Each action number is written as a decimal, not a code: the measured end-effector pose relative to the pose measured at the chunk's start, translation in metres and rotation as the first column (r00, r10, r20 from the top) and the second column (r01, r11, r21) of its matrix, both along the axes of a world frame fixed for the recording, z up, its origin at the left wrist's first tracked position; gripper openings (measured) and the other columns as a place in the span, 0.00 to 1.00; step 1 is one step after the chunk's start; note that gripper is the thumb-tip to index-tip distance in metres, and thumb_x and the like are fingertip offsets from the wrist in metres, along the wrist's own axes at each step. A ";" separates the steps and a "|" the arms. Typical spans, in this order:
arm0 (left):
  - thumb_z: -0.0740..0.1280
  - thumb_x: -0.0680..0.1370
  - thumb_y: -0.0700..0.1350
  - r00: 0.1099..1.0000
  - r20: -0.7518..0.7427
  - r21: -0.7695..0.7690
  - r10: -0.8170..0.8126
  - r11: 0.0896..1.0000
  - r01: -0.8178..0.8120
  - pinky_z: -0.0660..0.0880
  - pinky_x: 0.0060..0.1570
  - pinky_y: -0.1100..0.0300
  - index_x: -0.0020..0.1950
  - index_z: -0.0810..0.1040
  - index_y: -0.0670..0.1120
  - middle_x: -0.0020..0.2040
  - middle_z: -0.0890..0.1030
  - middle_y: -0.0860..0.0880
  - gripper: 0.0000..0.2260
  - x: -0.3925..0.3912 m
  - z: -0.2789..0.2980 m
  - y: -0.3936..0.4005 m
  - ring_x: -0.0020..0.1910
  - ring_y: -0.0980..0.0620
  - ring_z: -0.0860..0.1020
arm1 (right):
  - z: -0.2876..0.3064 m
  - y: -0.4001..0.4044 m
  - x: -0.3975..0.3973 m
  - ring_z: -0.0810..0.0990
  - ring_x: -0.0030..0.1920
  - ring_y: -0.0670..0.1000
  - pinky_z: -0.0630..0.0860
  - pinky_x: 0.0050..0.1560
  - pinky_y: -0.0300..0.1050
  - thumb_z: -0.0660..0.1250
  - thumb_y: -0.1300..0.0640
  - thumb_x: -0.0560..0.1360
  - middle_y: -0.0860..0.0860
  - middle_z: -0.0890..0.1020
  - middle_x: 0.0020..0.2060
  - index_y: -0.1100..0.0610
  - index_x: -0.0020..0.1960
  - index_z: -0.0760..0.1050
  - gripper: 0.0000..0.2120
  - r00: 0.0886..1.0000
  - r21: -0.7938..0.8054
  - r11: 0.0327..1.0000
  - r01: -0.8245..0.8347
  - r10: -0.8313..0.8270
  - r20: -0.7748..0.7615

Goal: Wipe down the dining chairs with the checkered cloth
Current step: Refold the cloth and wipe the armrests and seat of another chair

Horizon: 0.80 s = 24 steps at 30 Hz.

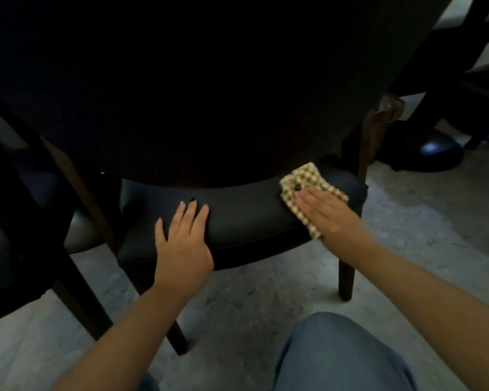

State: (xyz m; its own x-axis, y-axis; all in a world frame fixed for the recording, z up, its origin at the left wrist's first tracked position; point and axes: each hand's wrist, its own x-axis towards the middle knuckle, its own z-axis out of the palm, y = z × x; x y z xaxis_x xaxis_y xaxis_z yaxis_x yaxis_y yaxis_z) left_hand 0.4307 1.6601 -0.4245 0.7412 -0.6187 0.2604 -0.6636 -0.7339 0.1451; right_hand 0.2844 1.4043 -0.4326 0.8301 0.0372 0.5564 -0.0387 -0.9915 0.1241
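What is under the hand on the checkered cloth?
The checkered cloth lies under the right hand, on the chair seat. The hand hides the cloth's middle.

I see a cloth (pixel 312 193) checked in yellow-green, cream and brown. The chair seat (pixel 251 218) under it is matt black, its legs (pixel 346 277) dark brown. The floor (pixel 251 300) is pale grey, faintly speckled. My near knee (pixel 339 356) wears light blue denim. Some fingernails (pixel 192 199) look painted black.

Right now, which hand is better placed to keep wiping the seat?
The right hand: it presses flat on the checkered cloth. The left hand lies bare on the seat.
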 end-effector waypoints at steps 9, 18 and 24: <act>0.62 0.75 0.39 0.999 -0.012 0.016 0.032 0.999 -0.032 0.43 0.74 0.38 0.79 0.57 0.47 0.79 0.56 0.47 0.32 -0.002 -0.001 -0.007 0.79 0.48 0.48 | -0.004 -0.067 -0.033 0.71 0.67 0.58 0.68 0.68 0.51 0.61 0.72 0.74 0.58 0.73 0.67 0.56 0.73 0.65 0.29 0.711 0.820 0.414 0.395 -0.703 0.013; 0.61 0.77 0.40 0.999 -0.032 0.024 0.022 0.999 -0.022 0.41 0.73 0.39 0.79 0.55 0.48 0.80 0.55 0.47 0.32 -0.001 -0.002 -0.006 0.79 0.48 0.46 | -0.022 0.028 0.033 0.65 0.71 0.61 0.64 0.71 0.55 0.56 0.70 0.76 0.59 0.64 0.73 0.59 0.78 0.48 0.34 0.595 0.951 -0.082 0.299 -0.763 -0.253; 0.60 0.78 0.41 0.997 -0.080 0.016 0.006 1.000 -0.005 0.41 0.74 0.41 0.80 0.52 0.49 0.80 0.52 0.49 0.31 0.000 0.003 -0.004 0.79 0.50 0.45 | -0.024 0.127 0.051 0.72 0.65 0.62 0.71 0.64 0.56 0.56 0.69 0.77 0.63 0.71 0.66 0.63 0.77 0.50 0.30 0.649 0.970 -0.162 0.184 -0.721 -0.243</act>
